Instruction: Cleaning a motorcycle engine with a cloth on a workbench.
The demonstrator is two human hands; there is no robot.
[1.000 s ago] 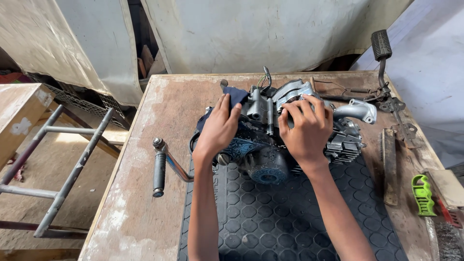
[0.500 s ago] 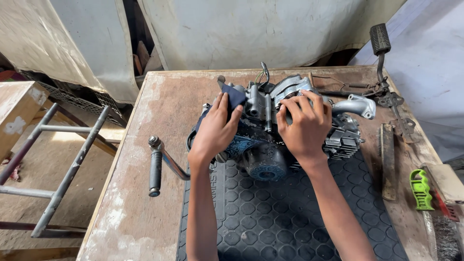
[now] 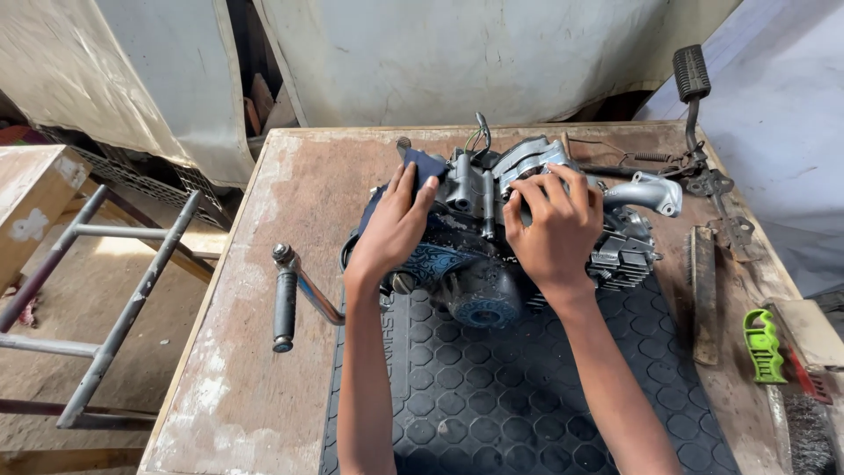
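Both hands lie flat on the engine (image 3: 492, 246): left hand (image 3: 397, 230) fingers spread over its cloth-covered end, right hand (image 3: 554, 230) on the top cover. Engine sits at the mat's (image 3: 527, 387) far edge, looks whole, kick lever (image 3: 294, 295) attached; no tool in hand, nothing removed.

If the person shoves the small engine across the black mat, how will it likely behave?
The engine looks like solid cast metal, so probably heavy for its size. The studded rubber mat would likely grip it rather than let it slide. Its kick lever juts sideways, so a push may swing it; both hands, left and right, rest on top.
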